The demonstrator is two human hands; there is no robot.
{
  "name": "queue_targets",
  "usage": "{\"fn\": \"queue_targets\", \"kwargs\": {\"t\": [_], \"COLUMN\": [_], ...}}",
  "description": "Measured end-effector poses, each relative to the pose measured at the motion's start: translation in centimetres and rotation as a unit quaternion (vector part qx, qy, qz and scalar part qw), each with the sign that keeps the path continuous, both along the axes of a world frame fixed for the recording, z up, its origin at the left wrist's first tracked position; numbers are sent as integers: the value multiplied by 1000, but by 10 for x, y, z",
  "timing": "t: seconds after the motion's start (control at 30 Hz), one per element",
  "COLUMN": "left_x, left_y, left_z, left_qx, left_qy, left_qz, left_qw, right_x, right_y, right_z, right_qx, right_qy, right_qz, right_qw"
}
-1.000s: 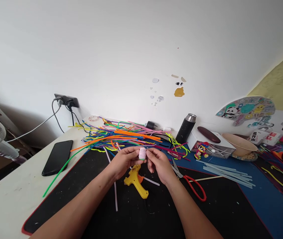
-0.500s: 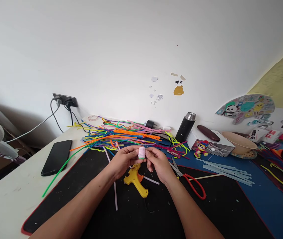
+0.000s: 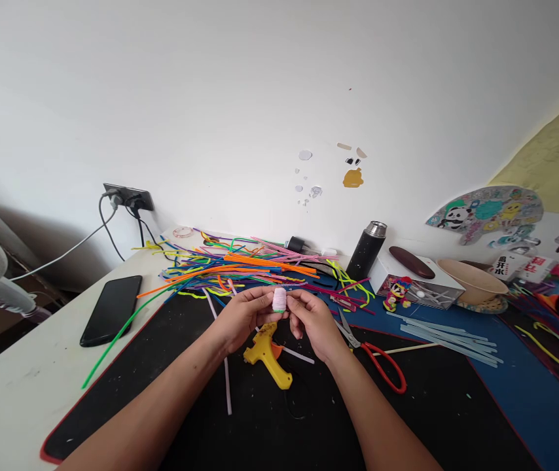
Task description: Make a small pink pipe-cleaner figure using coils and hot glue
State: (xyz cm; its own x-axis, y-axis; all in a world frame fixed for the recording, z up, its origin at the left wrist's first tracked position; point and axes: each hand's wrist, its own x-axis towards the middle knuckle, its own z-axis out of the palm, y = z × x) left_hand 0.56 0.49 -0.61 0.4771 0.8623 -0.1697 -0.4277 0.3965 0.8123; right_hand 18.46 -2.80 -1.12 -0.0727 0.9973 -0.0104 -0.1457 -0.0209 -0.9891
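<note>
Between my two hands is a small pale-pink wound pipe-cleaner piece [image 3: 279, 299], upright, with a green rim at its bottom. My left hand [image 3: 244, 319] pinches it from the left side. From the right, the fingertips of my right hand [image 3: 313, 322] close on its other side; the lower fingers are curled in. Just below lies a yellow hot glue gun [image 3: 270, 363] with an orange trigger, on the black mat [image 3: 181, 418]. Red-handled scissors [image 3: 386, 370] rest right of my right hand, blades half behind the wrist.
Many coloured pipe cleaners [image 3: 240, 265] are heaped along the wall. A phone [image 3: 112, 310] lies at left. At right are a black flask [image 3: 366, 250], a tissue box [image 3: 419, 281], a little figure [image 3: 396, 294], a bowl [image 3: 472, 280] and several glue sticks [image 3: 449, 339].
The view has shifted very slightly. Both hands keep their grip on the pink piece, with almost no other movement.
</note>
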Motion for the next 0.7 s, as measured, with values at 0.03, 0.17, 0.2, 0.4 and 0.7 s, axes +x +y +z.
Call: {"fn": "queue_targets", "kwargs": {"t": [0.03, 0.17, 0.2, 0.4, 0.7], "left_x": [0, 0, 0, -1, -1], "left_y": [0, 0, 0, 0, 1], "left_z": [0, 0, -1, -1, -1], "left_qx": [-1, -4, -4, 15, 12], "left_qy": [0, 1, 0, 0, 0], "left_qz": [0, 1, 1, 3, 3], "left_qw": [1000, 1000, 1000, 1000, 1000], "right_x": [0, 1, 1, 1, 2], "right_y": [0, 1, 1, 1, 1], "right_z": [0, -2, -3, -5, -3], "right_qx": [-1, -2, -2, 0, -6], "right_qy": [3, 18, 21, 5, -1], "right_qz": [1, 3, 5, 5, 4], "right_qw": [1000, 1000, 1000, 1000, 1000]}}
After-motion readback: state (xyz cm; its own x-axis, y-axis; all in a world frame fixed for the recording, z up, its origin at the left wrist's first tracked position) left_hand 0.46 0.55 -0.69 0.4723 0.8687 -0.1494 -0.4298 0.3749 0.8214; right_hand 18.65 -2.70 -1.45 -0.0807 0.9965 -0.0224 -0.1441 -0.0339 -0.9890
